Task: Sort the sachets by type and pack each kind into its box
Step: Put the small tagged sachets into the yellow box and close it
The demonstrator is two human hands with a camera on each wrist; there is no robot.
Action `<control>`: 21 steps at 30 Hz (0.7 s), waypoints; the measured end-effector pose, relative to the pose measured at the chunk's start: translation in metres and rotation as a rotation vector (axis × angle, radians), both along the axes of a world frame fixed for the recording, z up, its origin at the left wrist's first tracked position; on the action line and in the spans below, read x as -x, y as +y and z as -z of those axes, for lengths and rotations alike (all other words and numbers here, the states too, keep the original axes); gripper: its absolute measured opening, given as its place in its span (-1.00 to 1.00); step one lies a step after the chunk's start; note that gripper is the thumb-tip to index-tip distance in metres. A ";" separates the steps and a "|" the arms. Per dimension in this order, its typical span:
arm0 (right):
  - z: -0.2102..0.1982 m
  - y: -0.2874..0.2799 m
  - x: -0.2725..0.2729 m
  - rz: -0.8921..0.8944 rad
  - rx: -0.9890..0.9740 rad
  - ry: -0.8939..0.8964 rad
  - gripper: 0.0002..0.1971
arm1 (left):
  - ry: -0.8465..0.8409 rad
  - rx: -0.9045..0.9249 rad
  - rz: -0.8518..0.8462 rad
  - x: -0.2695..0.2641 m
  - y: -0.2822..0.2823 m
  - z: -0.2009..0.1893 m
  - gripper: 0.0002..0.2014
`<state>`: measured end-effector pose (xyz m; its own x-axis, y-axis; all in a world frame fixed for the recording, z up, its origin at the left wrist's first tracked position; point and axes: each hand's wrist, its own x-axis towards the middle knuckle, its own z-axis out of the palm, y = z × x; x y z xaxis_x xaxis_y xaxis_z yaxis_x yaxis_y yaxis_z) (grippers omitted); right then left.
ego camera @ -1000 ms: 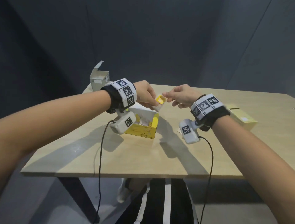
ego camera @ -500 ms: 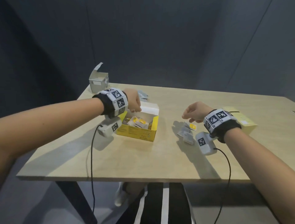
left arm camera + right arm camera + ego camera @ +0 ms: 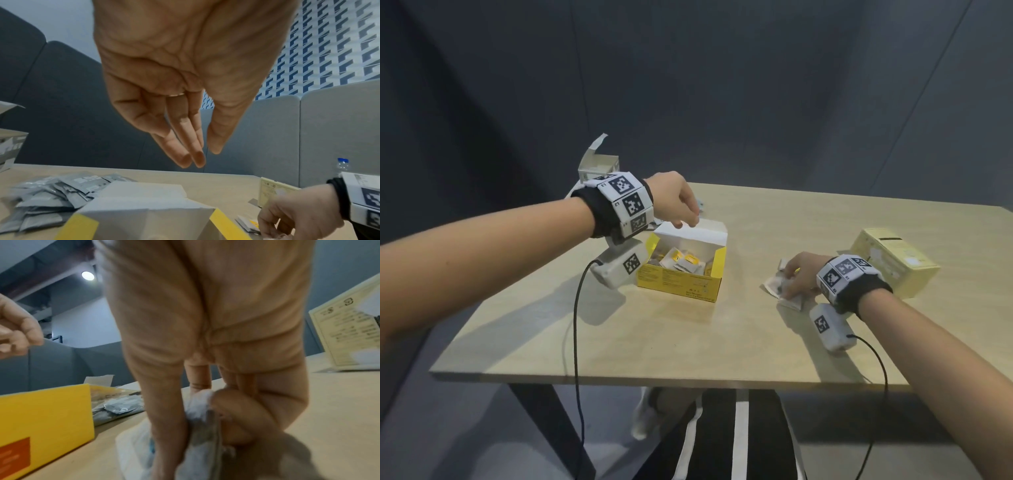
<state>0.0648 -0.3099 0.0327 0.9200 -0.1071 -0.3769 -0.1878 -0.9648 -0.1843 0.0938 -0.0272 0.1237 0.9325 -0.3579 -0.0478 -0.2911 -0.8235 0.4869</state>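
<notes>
Table point(image 3: 619, 342), frame centre: pale wood-look top, smooth, matt. Yellow box point(image 3: 678, 286): printed cardboard, white matt inside. Grey sachets point(image 3: 61, 191), lower left of the left wrist frame: crinkled foil-like film, dull sheen. Pale box point(image 3: 893, 263), right: matt cardboard.

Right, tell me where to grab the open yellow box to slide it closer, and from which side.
Judging by its pose, grip the yellow box by its closed near wall, from the person's side. Its white lid stands open at the back and the top is full of sachets, so those offer nothing firm.
</notes>
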 end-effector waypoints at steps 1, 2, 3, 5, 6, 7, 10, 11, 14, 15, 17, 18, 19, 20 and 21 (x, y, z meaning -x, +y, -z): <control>-0.001 0.000 0.001 -0.009 0.001 0.005 -0.64 | 0.012 0.004 0.005 0.000 -0.001 0.001 -0.89; -0.003 0.000 0.001 -0.017 -0.019 -0.002 -0.66 | 0.031 0.017 0.014 0.000 -0.003 0.003 -0.89; -0.006 0.000 0.001 -0.023 -0.064 -0.030 -0.68 | 0.054 0.036 0.026 0.001 -0.005 0.005 -0.90; -0.015 0.004 0.000 -0.063 -0.191 -0.233 -0.74 | 0.115 0.078 0.049 0.002 -0.011 0.009 -0.92; -0.022 0.009 0.000 -0.094 -0.261 -0.401 -0.78 | 0.160 0.110 0.054 0.004 -0.015 0.010 -0.89; -0.028 0.015 0.002 -0.118 -0.348 -0.569 -0.80 | 0.216 0.151 0.050 0.005 -0.020 0.012 -0.83; -0.045 0.042 0.011 -0.215 -0.596 -0.872 -0.78 | 0.443 0.341 -0.021 0.007 -0.036 0.012 -0.61; -0.048 0.050 0.013 -0.251 -0.632 -0.912 -0.77 | 0.509 0.411 -0.045 0.008 -0.040 0.011 -0.56; -0.047 0.066 0.013 -0.329 -0.654 -0.988 -0.77 | 0.636 0.596 -0.084 0.009 -0.043 0.009 -0.58; -0.046 0.069 0.012 -0.341 -0.647 -1.010 -0.79 | 0.654 0.629 -0.083 0.009 -0.041 0.008 -0.64; -0.042 0.074 0.007 -0.346 -0.635 -1.051 -0.83 | 0.676 0.672 -0.084 0.009 -0.038 0.008 -0.77; -0.040 0.076 0.005 -0.344 -0.628 -1.074 -0.83 | 0.687 0.691 -0.091 0.008 -0.035 0.009 -0.79; -0.038 0.077 0.002 -0.342 -0.617 -1.100 -0.82 | 0.695 0.699 -0.102 0.008 -0.033 0.010 -0.78; -0.036 0.079 0.000 -0.339 -0.608 -1.127 -0.81 | 0.708 0.697 -0.114 0.007 -0.031 0.012 -0.75; -0.035 0.080 -0.003 -0.339 -0.603 -1.153 -0.80 | 0.732 0.691 -0.120 0.007 -0.030 0.013 -0.73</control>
